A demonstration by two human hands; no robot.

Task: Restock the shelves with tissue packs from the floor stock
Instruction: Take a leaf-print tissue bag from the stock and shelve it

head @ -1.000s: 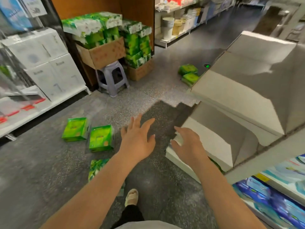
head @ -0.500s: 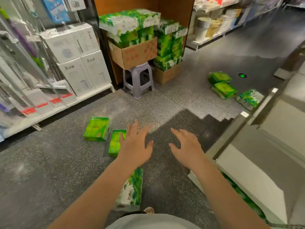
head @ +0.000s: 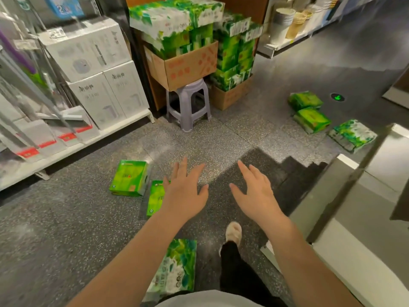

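- Packs lie loose on the floor (head: 66, 229): two at 9 o'clock (head: 129, 178), one at 6 (head: 177, 267), three at 2 (head: 312, 119).
- Left hand (head: 184, 193) and right hand (head: 257, 196) hover flat, released, likely reaching down.
- Shelf (head: 354, 229) waits at 4.

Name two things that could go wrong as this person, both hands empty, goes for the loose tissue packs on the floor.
1. The white-and-green pack lies right beside the stepping foot; it could be trodden on or trip the person.
2. The left hand already hides part of a green pack, so its fingers may grab it off-centre and drop it.
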